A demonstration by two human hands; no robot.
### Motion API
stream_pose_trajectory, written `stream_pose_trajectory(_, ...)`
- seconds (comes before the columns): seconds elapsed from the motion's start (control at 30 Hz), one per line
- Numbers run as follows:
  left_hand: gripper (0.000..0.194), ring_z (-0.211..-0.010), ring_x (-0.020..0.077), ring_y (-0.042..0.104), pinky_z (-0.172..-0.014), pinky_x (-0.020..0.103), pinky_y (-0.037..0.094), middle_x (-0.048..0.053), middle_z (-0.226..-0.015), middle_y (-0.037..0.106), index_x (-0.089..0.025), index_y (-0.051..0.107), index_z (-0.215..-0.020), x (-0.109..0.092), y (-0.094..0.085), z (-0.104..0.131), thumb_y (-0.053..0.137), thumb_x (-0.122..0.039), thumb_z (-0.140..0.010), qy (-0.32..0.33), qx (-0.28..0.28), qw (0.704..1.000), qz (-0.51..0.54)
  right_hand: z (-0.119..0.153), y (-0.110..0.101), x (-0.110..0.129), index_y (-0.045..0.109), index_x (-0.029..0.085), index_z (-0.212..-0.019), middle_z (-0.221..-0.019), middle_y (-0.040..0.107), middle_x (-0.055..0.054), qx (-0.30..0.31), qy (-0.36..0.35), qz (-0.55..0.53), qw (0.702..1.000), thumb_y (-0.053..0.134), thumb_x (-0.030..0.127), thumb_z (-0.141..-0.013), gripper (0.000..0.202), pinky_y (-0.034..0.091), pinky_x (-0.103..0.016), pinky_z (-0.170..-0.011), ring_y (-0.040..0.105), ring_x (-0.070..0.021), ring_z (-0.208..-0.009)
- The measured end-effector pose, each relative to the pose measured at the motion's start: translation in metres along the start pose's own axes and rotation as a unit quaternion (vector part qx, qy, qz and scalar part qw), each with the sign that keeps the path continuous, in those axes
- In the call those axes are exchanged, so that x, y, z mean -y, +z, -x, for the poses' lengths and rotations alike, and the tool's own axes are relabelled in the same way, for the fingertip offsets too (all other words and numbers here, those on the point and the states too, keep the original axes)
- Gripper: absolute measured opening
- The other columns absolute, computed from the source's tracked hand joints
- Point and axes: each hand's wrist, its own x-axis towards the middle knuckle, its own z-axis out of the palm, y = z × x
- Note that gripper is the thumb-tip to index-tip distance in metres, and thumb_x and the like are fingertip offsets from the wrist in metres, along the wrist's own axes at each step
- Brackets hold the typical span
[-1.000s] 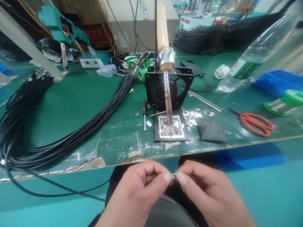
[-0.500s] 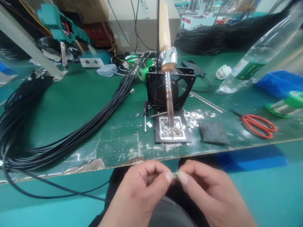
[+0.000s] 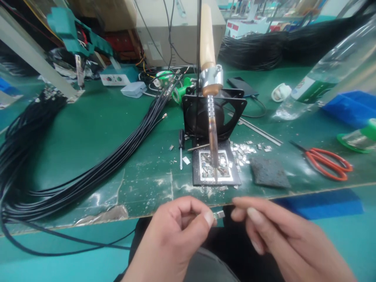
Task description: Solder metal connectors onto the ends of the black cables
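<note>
Just below the bench edge, my left hand pinches a small metal connector between thumb and forefinger. Its silvery end pokes out to the right; the rest is hidden by the fingers. My right hand hovers a short way to the right, its fingers apart and nothing visible in them. Beyond both hands, a soldering iron with a wooden handle hangs in a clamp, tip down over a black plate with a white-framed heap of small metal bits. Black cables run in a bundle on the left.
A black fan stands behind the iron. Loose metal tabs and a dark sponge-like pad lie right of the plate, then red-handled scissors, a solder spool and a plastic bottle. A screwdriver lies left.
My right hand has let go of the connector and moved to the right, its fingers parting. My left hand stays almost in place, still pinching the connector. The view has shifted slightly.
</note>
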Motion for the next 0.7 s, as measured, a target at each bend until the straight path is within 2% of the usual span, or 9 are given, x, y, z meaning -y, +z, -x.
stream_pose_trajectory(0.13, 0.036, -0.065, 0.013, 0.043, -0.063, 0.029, 0.034, -0.004, -0.069, 0.051, -0.018, 0.064, -0.081, -0.004, 0.004, -0.001, 0.073, -0.053, -0.085, 0.002, -0.012, 1.0, -0.008, 0.004, -0.005, -0.002, 0.062, 0.036, -0.126, -0.095, 0.08, 0.002, 0.037, -0.019, -0.077, 0.996, 0.048, 0.025, -0.112, 0.023, 0.06, -0.013, -0.051, 0.068, -0.0069, -0.05)
stream_pose_trajectory(0.2, 0.038, -0.066, 0.0139, 0.043, -0.064, 0.03, 0.034, -0.003, -0.07, 0.053, -0.018, 0.064, -0.083, -0.003, 0.004, -0.002, 0.073, -0.055, -0.084, -0.003, -0.007, 1.0, -0.005, 0.006, -0.003, -0.003, 0.058, 0.036, -0.126, -0.092, 0.08, 0.004, 0.059, -0.008, -0.094, 0.994, 0.046, 0.026, -0.113, 0.02, 0.06, -0.014, -0.053, 0.07, -0.0075, -0.052)
stream_pose_trajectory(0.27, 0.039, -0.067, 0.0152, 0.047, -0.065, 0.03, 0.035, -0.001, -0.072, 0.056, -0.018, 0.064, -0.085, -0.003, 0.004, -0.003, 0.073, -0.056, -0.083, -0.014, 0.002, 1.0, 0.0, 0.005, 0.002, -0.003, 0.06, 0.033, -0.119, -0.08, 0.078, 0.006, 0.077, -0.003, -0.079, 0.994, 0.048, 0.027, -0.113, 0.016, 0.059, -0.014, -0.054, 0.071, -0.0084, -0.054)
stream_pose_trajectory(0.4, 0.039, -0.068, 0.0162, 0.049, -0.066, 0.031, 0.036, 0.0, -0.073, 0.058, -0.018, 0.064, -0.083, -0.004, 0.003, -0.006, 0.073, -0.056, -0.082, -0.017, -0.007, 1.0, -0.002, -0.001, 0.013, -0.002, 0.066, 0.03, -0.103, -0.063, 0.067, 0.009, 0.035, -0.03, -0.013, 0.999, 0.055, 0.027, -0.109, 0.013, 0.054, -0.012, -0.053, 0.067, -0.0075, -0.051)
stream_pose_trajectory(0.5, 0.038, -0.067, 0.0151, 0.046, -0.064, 0.029, 0.035, -0.001, -0.071, 0.056, -0.018, 0.064, -0.082, -0.005, 0.004, -0.006, 0.073, -0.054, -0.08, -0.01, -0.014, 1.0, -0.001, -0.006, 0.017, -0.001, 0.067, 0.03, -0.095, -0.06, 0.064, 0.011, 0.001, -0.037, 0.016, 0.999, 0.062, 0.026, -0.105, 0.012, 0.05, -0.01, -0.051, 0.063, -0.006, -0.048)
stream_pose_trajectory(0.57, 0.036, -0.066, 0.0146, 0.045, -0.064, 0.029, 0.035, -0.002, -0.07, 0.055, -0.018, 0.064, -0.082, -0.006, 0.005, -0.006, 0.073, -0.053, -0.081, -0.009, -0.02, 1.0, 0.005, -0.009, 0.015, 0.0, 0.068, 0.03, -0.095, -0.066, 0.066, 0.01, -0.014, -0.038, 0.007, 0.999, 0.063, 0.025, -0.105, 0.012, 0.051, -0.01, -0.054, 0.065, -0.0059, -0.053)
stream_pose_trajectory(0.7, 0.034, -0.067, 0.014, 0.044, -0.064, 0.027, 0.036, -0.002, -0.071, 0.055, -0.018, 0.066, -0.083, -0.008, 0.007, -0.005, 0.074, -0.051, -0.085, 0.003, -0.034, 0.999, 0.014, -0.014, 0.011, 0.001, 0.068, 0.029, -0.095, -0.085, 0.071, 0.006, -0.033, -0.085, -0.055, 0.994, 0.066, 0.021, -0.102, 0.01, 0.058, -0.012, -0.061, 0.069, -0.0073, -0.066)
